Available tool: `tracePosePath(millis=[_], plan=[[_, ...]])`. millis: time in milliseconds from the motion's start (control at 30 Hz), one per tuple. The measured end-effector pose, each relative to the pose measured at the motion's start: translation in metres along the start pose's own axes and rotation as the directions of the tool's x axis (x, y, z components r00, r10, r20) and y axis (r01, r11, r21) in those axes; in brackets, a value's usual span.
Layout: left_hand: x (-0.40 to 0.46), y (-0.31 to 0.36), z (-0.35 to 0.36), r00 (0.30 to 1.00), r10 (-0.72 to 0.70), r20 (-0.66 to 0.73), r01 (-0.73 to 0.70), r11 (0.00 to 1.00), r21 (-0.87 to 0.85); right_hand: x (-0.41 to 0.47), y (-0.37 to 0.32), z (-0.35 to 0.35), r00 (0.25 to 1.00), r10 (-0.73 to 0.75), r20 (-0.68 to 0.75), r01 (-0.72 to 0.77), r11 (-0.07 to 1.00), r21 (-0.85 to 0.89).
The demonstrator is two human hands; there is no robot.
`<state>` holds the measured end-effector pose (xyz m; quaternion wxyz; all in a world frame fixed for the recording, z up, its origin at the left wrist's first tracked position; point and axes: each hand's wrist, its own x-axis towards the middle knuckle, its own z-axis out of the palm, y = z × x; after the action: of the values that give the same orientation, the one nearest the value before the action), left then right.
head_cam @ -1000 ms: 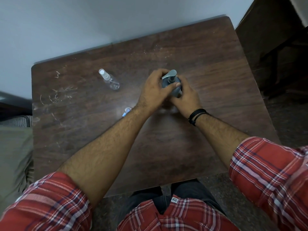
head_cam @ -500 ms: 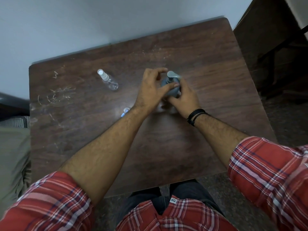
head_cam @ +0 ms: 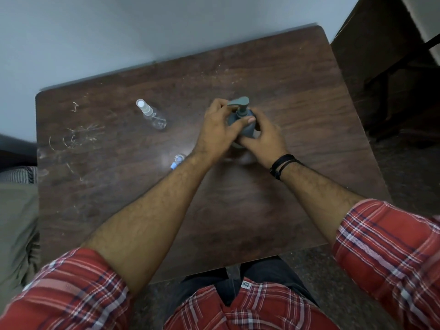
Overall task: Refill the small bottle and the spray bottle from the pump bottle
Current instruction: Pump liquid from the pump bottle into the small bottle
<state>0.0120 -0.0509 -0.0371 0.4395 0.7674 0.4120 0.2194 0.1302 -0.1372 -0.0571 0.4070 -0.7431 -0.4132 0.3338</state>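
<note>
A grey pump bottle (head_cam: 240, 115) stands upright near the middle of the dark wooden table (head_cam: 297, 96). My left hand (head_cam: 219, 127) grips its upper part, fingers curled at the pump head and thumb across the shoulder. My right hand (head_cam: 264, 139) wraps the lower body from the right. A clear spray bottle (head_cam: 152, 114) with a white top stands to the left, apart from both hands. A small clear bottle (head_cam: 178, 160) with a blue part sits by my left wrist, partly hidden by the forearm.
Pale scratches (head_cam: 76, 136) mark the table's left side. A grey wall (head_cam: 142, 27) runs behind the table. Dark wooden furniture (head_cam: 385, 75) stands close on the right. Someone's trouser leg (head_cam: 16, 210) shows at the left edge.
My left fingers have shifted around the pump head and the spout now points more to the right. The bottle stays in place; the other bottles have not moved.
</note>
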Motion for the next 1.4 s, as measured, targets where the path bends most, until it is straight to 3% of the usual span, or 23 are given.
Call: tracePosePath(millis=[100,267,367,500,700,867,1033,1133,1267,1400], plan=[[0.006,0.019,-0.025,0.991,-0.017,0.136,0.043,0.981,-0.188,0.004,-0.016,-0.016,0.997,-0.050,0.063,0.048,0.998,0.030],[0.015,0.050,-0.075,0.934,0.016,0.358,0.082,0.962,-0.259,0.008,-0.053,-0.041,0.960,-0.166,0.225,0.130,0.977,0.169],[0.015,0.051,-0.075,0.978,0.035,0.206,0.025,0.960,-0.279,0.009,-0.064,-0.030,0.976,-0.177,0.126,0.156,0.975,0.159],[0.006,0.039,-0.057,0.999,-0.007,-0.053,0.000,0.990,-0.140,0.008,-0.063,-0.007,0.985,-0.173,0.006,0.173,0.985,-0.022],[-0.005,0.027,-0.066,0.997,-0.016,0.077,0.033,0.975,-0.221,0.002,-0.060,-0.003,0.983,-0.159,0.092,0.164,0.985,-0.056],[-0.009,0.029,-0.081,0.978,0.008,0.207,0.038,0.976,-0.217,-0.007,-0.064,-0.007,0.962,-0.098,0.256,0.063,0.988,0.142],[-0.015,0.026,-0.098,0.964,0.013,0.267,0.040,0.981,-0.191,-0.018,-0.072,-0.008,0.937,-0.090,0.339,0.011,0.974,0.227],[-0.026,0.031,-0.100,0.986,-0.017,0.164,0.056,0.970,-0.235,-0.025,-0.085,-0.004,0.944,-0.109,0.311,0.056,0.983,0.176],[-0.040,0.038,-0.092,0.990,-0.110,-0.085,0.095,0.981,-0.167,-0.032,-0.098,0.014,0.985,-0.135,0.107,0.141,0.989,-0.054],[-0.050,0.041,-0.095,0.992,-0.110,-0.064,0.098,0.980,-0.171,-0.038,-0.101,0.026,0.987,-0.131,0.091,0.139,0.987,-0.080]])
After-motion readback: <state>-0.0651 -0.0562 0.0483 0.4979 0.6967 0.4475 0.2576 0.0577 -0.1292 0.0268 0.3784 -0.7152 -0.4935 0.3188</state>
